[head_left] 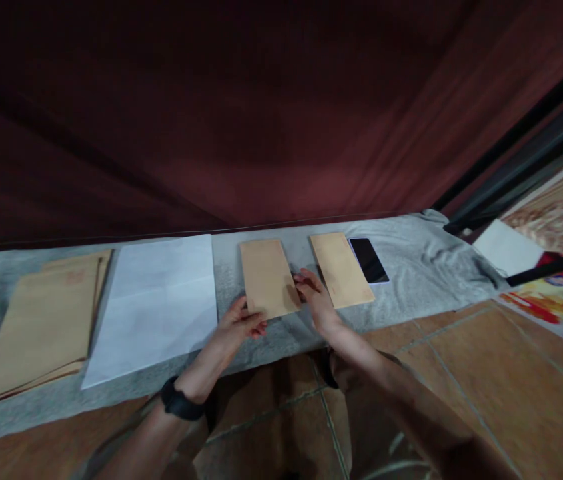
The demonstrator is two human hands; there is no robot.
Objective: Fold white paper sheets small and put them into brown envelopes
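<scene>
A tan envelope (266,275) lies flat on the grey cloth (411,257) in the middle. My left hand (237,325) pinches its near left corner, fingers curled on the edge. My right hand (315,297) rests on its right edge, fingertips bent and pressing on the paper. A second tan envelope (341,268) lies just to the right, untouched. A black wristband sits on my left wrist.
A white sheet of paper (158,303) lies left of the middle envelope, and a stack of tan envelopes (44,327) further left. A dark phone (368,260) lies beside the right envelope. A dark red curtain hangs behind. Tiled floor lies in front.
</scene>
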